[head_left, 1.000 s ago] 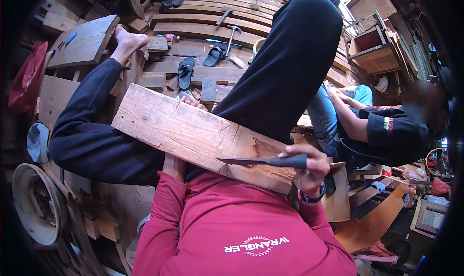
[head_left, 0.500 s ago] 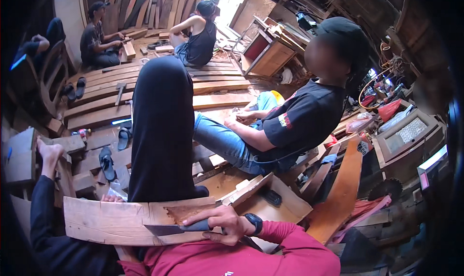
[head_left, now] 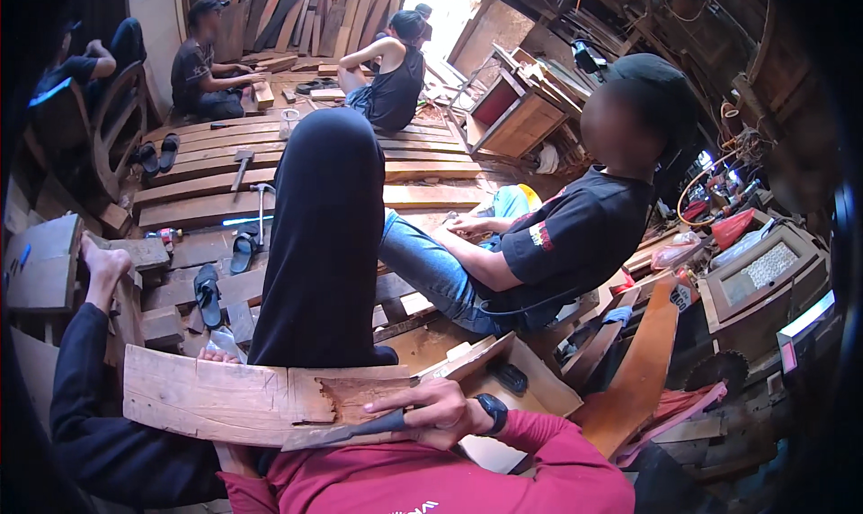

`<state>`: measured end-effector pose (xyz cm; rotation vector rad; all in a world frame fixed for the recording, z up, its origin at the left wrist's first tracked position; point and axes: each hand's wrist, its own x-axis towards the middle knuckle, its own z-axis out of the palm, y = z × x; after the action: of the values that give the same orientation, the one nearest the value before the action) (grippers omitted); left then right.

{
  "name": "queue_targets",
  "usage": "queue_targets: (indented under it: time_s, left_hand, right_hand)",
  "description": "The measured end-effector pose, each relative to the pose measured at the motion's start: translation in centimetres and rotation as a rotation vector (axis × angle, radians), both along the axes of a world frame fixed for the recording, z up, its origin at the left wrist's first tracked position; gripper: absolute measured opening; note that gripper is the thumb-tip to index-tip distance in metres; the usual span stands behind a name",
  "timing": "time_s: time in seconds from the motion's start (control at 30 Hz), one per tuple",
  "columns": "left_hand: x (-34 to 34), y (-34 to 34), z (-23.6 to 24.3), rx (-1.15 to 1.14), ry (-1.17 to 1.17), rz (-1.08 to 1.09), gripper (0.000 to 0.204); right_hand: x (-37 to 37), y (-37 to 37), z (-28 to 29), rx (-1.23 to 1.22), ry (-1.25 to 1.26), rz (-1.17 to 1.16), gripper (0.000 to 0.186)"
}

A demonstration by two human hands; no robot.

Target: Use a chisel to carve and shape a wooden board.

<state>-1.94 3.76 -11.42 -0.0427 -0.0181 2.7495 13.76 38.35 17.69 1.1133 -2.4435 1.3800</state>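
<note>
A curved wooden board (head_left: 211,393) lies across my lap, pale, with a rough, broken hollow near its right end. My right hand (head_left: 442,415), a dark watch on its wrist, is closed round the dark handle of a knife (head_left: 346,431). Its dark blade points left along the board's near edge, while my index finger stretches over the wood. The left forearm passes under the board, and only the fingertips of my left hand (head_left: 218,356) show past its far edge. The rest of that hand is hidden beneath the wood.
A person in a dark shirt (head_left: 575,235) sits close on my right. An open cardboard box (head_left: 539,379) and an orange-brown board (head_left: 643,361) stand beside me. Sandals (head_left: 207,294), a hammer (head_left: 261,210) and a mallet (head_left: 241,168) lie ahead among planks. Other people sit farther back.
My right hand has shifted slightly right, and the knife has turned, its tip now lower at the board's near edge. The view has tilted a little; the board remains on my lap.
</note>
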Motion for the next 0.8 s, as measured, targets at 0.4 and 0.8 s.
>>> queue_targets:
  time_s: [0.4, 0.8]
  left_hand:
    - [0.0, 0.3, 1.0, -0.017, 0.010, 0.024, 0.049]
    - [0.6, 0.2, 0.9, -0.036, 0.017, 0.022, 0.055]
  right_hand:
    - [1.1, 2.4, -4.4, 0.069, -0.172, 0.075, 0.039]
    - [-0.6, -2.5, -3.6, 0.074, -0.019, 0.092, 0.044]
